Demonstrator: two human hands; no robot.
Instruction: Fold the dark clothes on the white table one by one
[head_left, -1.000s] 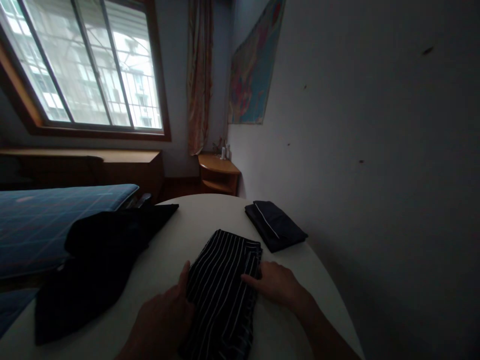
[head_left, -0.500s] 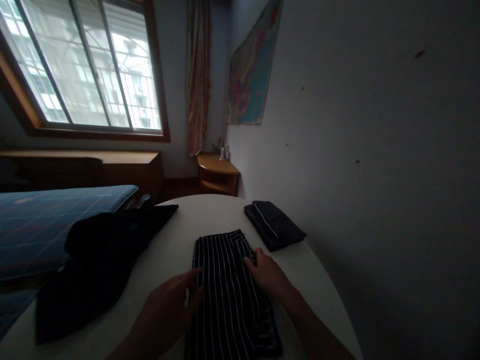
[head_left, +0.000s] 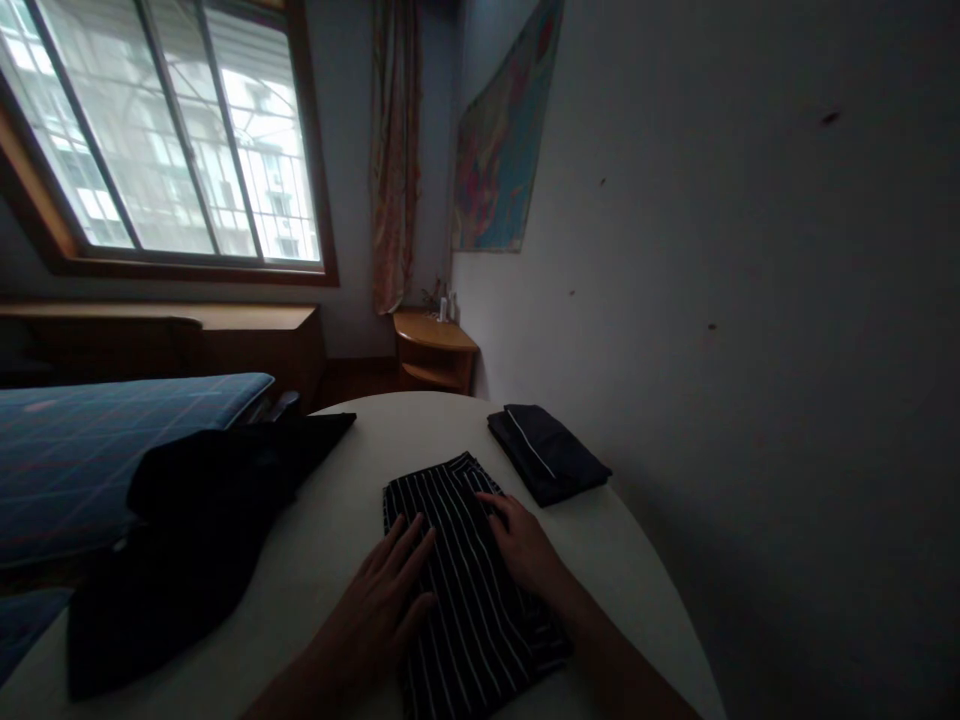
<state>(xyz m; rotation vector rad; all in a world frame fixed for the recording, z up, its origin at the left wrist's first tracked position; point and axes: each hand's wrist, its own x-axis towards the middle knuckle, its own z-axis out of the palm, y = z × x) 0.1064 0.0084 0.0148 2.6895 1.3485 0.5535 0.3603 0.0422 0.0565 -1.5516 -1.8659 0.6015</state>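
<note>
A folded black garment with thin white stripes [head_left: 465, 590] lies on the round white table [head_left: 352, 500] in front of me. My left hand [head_left: 386, 595] rests flat on its left edge, fingers stretched out and slightly apart. My right hand [head_left: 525, 545] lies flat on the garment's right side, fingers pointing towards its far end. Neither hand grips anything.
A smaller folded dark garment with a white line [head_left: 546, 450] sits at the table's far right. A heap of dark clothes [head_left: 195, 520] covers the table's left side. A blue checked bed [head_left: 112, 440] is on the left, a wall close on the right.
The striped garment was turned from slanting to lengthwise and slid a little away from me. Both hands went from holding its sides to lying flat on top.
</note>
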